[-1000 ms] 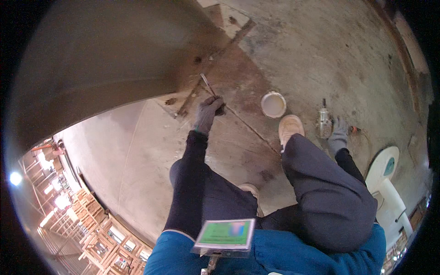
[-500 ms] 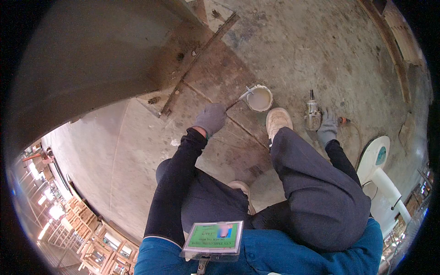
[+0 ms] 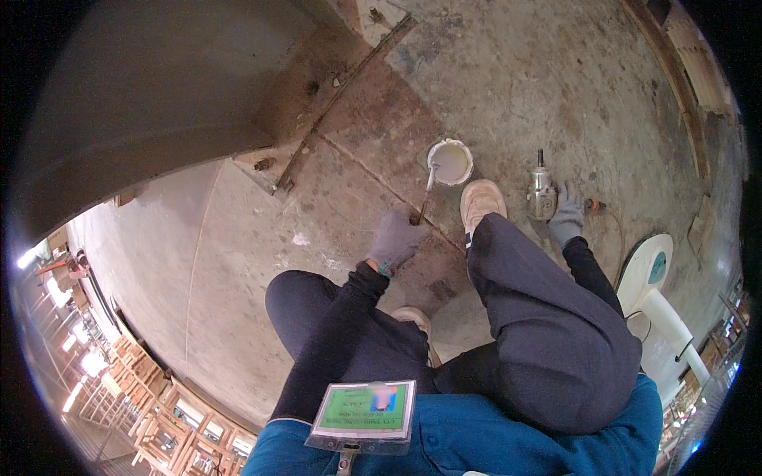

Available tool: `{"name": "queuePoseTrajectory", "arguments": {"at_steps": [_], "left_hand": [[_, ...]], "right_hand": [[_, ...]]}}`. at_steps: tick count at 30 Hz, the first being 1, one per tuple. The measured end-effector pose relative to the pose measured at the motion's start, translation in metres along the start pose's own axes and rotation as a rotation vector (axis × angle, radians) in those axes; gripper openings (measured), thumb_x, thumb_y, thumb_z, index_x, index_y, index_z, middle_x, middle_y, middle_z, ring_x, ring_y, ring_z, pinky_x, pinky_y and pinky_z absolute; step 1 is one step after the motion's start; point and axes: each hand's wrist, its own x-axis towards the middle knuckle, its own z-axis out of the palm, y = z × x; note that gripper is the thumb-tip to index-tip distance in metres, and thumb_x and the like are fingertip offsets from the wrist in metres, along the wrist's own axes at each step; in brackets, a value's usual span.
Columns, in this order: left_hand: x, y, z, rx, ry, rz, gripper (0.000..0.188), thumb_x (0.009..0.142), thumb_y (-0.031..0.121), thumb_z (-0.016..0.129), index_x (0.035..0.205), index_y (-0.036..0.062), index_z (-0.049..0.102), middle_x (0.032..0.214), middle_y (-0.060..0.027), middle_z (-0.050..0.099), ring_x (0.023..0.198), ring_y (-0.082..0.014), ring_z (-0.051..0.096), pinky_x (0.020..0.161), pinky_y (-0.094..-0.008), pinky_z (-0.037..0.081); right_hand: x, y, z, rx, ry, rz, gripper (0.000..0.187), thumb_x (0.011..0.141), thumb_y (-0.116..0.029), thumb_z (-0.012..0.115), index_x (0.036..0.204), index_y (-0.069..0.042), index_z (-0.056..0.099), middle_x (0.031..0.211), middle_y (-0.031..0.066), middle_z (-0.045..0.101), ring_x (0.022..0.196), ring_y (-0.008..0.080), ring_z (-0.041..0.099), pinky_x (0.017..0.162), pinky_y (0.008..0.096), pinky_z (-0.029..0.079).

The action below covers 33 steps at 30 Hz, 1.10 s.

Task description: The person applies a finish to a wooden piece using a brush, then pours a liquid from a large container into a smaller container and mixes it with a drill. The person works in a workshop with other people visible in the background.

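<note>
My left hand [image 3: 397, 240], in a grey glove, is closed round a thin stick-like tool [image 3: 426, 201] with a dark handle and whitish end. Its far end reaches into a small white bucket [image 3: 469, 163] of pale, milky liquid on the floor. I cannot make out what kind of tip it has. Over to the right, my gloved right hand [image 3: 567, 215] is on the handle of an air impact wrench [image 3: 542, 200], a silver tool with a dark shaft pointing away from me. The glove hides most of the handle.
A hose with an orange fitting [image 3: 593, 206] runs on from the wrench. My right shoe [image 3: 482, 202] stands just below the bucket. A large dark metal structure [image 3: 175, 87] fills the upper left, its bolted foot [image 3: 266, 166] on the concrete. A white round-ended stand [image 3: 647, 274] is at right.
My left hand has moved right and nearer to me with the stick-like tool, which now points more steeply into the bucket. My right hand stays on the wrench.
</note>
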Motion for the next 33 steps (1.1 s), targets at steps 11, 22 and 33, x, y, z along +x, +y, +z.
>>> {"name": "queuePoseTrajectory", "arguments": {"at_steps": [11, 22, 33], "left_hand": [[0.004, 0.011, 0.043, -0.048, 0.112, 0.015, 0.033, 0.069, 0.024, 0.058, 0.081, -0.0060, 0.053, 0.064, -0.0217, 0.058, 0.061, -0.0356, 0.060, 0.055, -0.0407, 0.046], [0.033, 0.004, 0.036, 0.146, 0.177, 0.028, 0.029, 0.072, 0.024, 0.058, 0.083, -0.0027, 0.054, 0.069, -0.0212, 0.058, 0.066, -0.0357, 0.060, 0.059, -0.0421, 0.045], [0.057, 0.026, -0.021, 0.741, 0.187, 0.475, 0.016, 0.072, 0.014, 0.052, 0.080, 0.0048, 0.063, 0.076, -0.0173, 0.062, 0.073, -0.0340, 0.061, 0.061, -0.0433, 0.048]], "right_hand": [[0.005, 0.018, 0.030, -0.030, 0.152, -0.068, 0.070, 0.070, -0.014, 0.050, 0.134, -0.004, 0.024, 0.139, 0.0154, 0.026, 0.128, 0.0339, 0.023, 0.107, 0.0426, 0.014], [-0.001, -0.002, -0.007, -0.085, -0.042, -0.003, 0.064, 0.078, -0.023, 0.046, 0.135, -0.005, 0.024, 0.141, 0.0147, 0.022, 0.131, 0.0317, 0.018, 0.108, 0.0427, 0.011], [0.000, 0.008, -0.001, -0.198, -0.033, -0.105, 0.057, 0.079, -0.019, 0.045, 0.133, -0.007, 0.030, 0.132, 0.0178, 0.034, 0.121, 0.0356, 0.031, 0.103, 0.0443, 0.021]]}}
